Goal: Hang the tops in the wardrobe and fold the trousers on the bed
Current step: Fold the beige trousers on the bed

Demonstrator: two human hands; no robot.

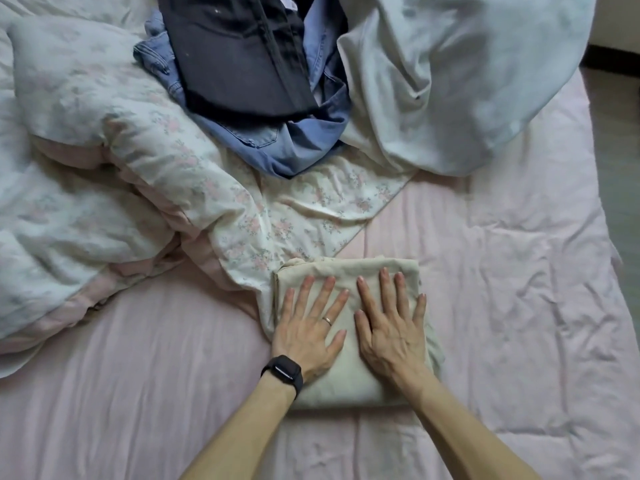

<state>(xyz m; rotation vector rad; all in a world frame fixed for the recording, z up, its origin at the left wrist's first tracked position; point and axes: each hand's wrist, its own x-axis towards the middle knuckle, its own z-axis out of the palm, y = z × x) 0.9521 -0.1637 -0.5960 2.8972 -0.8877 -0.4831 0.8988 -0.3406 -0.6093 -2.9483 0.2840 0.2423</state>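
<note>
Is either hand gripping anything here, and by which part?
Nothing is gripped: left hand and right hand press flat on top of the folded beige trousers.

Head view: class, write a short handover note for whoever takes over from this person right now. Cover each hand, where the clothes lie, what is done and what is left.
Left hand: flat, fingers spread, pressing on the beige garment.
Right hand: the same, beside it.
Beige garment: folded into a rectangle on the pink sheet, at the near side.
Dark grey trousers: unfolded, lying on the blue denim clothes at the far side.
Done: the beige fold, by the look of it.
Left: fold the grey and denim pieces. No wardrobe is in view, so the tops cannot be judged.
</note>
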